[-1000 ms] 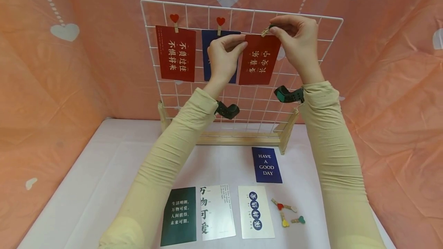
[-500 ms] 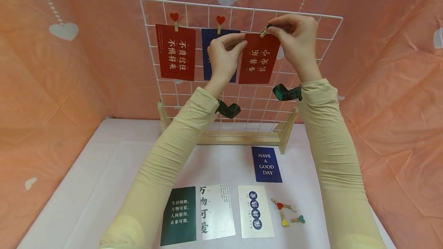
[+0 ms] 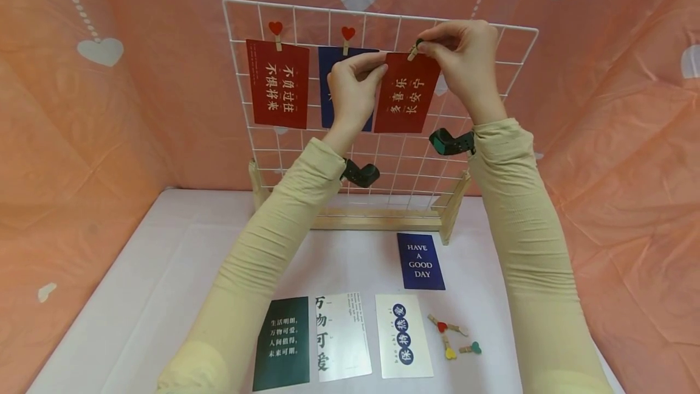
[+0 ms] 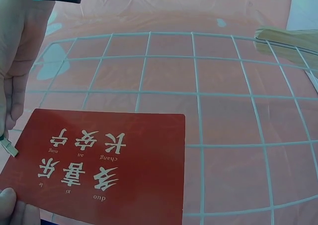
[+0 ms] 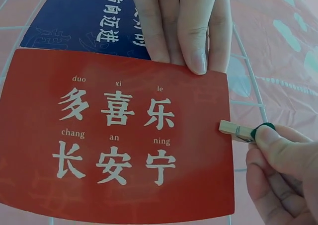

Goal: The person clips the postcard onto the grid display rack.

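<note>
A red card (image 3: 407, 93) with white characters is against the white wire grid (image 3: 383, 157), near its upper right. My left hand (image 3: 352, 90) pinches the card's top left corner between thumb and fingers. With thumb and finger, my right hand (image 3: 465, 65) pinches a small wooden clothespin (image 5: 236, 130) by its dark green end. The clothespin's tip overlaps the card's top edge near the middle. Just left, a blue card (image 5: 89, 21) hangs from a red-heart clothespin (image 3: 346, 41), partly hidden by my left hand. Another red card (image 3: 279, 84) hangs farther left under a second red-heart clothespin (image 3: 276, 35).
The grid stands in a wooden base (image 3: 377, 221) on a pale table. In front lie a dark blue card (image 3: 420, 260), a green card (image 3: 283, 343), a grey-white card (image 3: 344, 336) and a cream card (image 3: 403, 336). Several loose clothespins (image 3: 448, 342) lie at their right.
My right hand and the clothespin have shifted slightly left along the card's top edge. The red card has moved a little left too. My left hand keeps its pinch, almost still.
</note>
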The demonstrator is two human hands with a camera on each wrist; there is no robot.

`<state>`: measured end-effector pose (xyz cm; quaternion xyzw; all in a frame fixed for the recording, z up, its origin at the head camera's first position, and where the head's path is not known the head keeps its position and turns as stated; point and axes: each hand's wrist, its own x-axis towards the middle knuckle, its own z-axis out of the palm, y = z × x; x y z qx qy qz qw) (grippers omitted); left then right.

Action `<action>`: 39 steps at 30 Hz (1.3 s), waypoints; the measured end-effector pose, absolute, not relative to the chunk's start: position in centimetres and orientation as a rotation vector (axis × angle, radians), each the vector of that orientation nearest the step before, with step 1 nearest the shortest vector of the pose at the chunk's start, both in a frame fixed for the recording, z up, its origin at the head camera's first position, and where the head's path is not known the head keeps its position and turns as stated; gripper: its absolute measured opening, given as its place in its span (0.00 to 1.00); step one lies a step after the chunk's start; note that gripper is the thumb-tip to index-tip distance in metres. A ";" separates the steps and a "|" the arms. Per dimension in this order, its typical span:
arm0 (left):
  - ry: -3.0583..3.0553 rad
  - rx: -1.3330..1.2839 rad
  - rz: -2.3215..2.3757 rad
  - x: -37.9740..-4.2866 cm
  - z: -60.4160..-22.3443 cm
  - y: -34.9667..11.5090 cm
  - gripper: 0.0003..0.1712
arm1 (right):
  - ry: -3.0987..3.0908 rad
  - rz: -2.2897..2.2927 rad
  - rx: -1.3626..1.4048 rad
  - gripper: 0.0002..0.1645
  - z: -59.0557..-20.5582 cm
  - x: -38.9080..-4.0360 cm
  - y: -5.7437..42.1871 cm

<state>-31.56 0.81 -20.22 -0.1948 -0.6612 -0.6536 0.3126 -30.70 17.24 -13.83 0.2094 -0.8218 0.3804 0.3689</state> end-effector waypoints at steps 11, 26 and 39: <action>-1.751 -0.509 -1.727 -31.4 -20.3 0.9 0.11 | -2.148 0.947 0.505 0.09 -13.6 -30.0 17.1; -1.722 -0.508 -1.684 -31.5 -20.5 1.0 0.11 | -2.254 0.862 0.495 0.10 -12.9 -30.2 17.2; -1.743 -0.507 -1.736 -31.8 -20.3 1.0 0.11 | -2.300 0.899 0.477 0.12 -12.9 -30.6 17.4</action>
